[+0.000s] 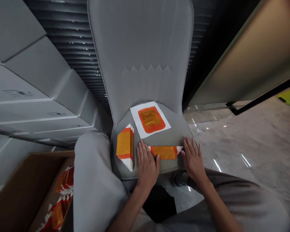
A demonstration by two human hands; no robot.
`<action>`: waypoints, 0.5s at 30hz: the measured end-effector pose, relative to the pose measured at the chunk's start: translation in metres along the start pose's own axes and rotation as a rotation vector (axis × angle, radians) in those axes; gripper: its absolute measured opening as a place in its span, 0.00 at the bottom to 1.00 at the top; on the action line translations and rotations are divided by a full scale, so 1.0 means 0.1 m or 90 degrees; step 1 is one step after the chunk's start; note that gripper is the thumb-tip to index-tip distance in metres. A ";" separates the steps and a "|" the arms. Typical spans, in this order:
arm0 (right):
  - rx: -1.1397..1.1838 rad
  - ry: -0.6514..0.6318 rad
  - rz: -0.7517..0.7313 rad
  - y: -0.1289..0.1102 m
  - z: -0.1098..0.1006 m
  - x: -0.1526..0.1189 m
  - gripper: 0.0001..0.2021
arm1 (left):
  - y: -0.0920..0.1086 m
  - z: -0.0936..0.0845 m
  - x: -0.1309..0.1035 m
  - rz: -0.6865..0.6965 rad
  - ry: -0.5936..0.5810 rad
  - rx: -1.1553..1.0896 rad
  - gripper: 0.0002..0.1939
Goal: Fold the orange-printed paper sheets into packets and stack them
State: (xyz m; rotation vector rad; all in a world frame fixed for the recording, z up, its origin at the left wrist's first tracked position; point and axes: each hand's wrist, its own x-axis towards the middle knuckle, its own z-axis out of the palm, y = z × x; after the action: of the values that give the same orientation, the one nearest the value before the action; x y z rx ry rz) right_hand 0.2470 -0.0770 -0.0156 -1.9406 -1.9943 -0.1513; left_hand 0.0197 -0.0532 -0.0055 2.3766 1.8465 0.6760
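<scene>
A folded paper [163, 152], orange and gold with white corner tips, lies on the grey chair seat [125, 174]. My left hand [147, 164] rests flat on its left end, fingers extended. On its right tip lies my right hand [192, 161], fingers spread. To the left of my left hand stands a stack of similar folded papers [125, 145]. Farther back on the seat is an unfolded white sheet [151, 119] with an orange square and a gold centre.
White boxes [31, 90] are stacked at the left. An open cardboard box [16, 187] beside my left leg holds more folded orange papers [59, 212]. The chair's backrest [142, 38] rises behind the seat. Glossy floor [232, 138] shows at the right.
</scene>
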 end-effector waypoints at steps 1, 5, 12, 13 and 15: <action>0.013 0.008 -0.011 -0.02 0.00 0.05 0.30 | 0.00 0.00 -0.01 -0.001 0.006 -0.006 0.39; 0.106 -0.040 -0.120 -0.12 -0.01 0.24 0.31 | 0.00 -0.02 -0.02 0.002 0.016 -0.031 0.40; 0.227 -0.134 -0.150 -0.22 -0.09 0.45 0.17 | -0.03 -0.03 -0.06 0.011 0.038 -0.090 0.41; 0.220 -0.139 -0.147 -0.23 -0.11 0.48 0.15 | -0.03 -0.03 -0.06 0.008 0.039 -0.097 0.41; 0.173 -0.138 -0.139 -0.25 -0.15 0.53 0.10 | -0.04 -0.02 -0.07 -0.002 0.040 -0.111 0.40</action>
State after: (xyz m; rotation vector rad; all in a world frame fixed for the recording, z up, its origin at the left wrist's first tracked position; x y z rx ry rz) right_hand 0.2250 -0.0335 0.0199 -1.6255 -2.2283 0.2748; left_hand 0.0140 -0.0596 -0.0068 2.2682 1.7346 0.8823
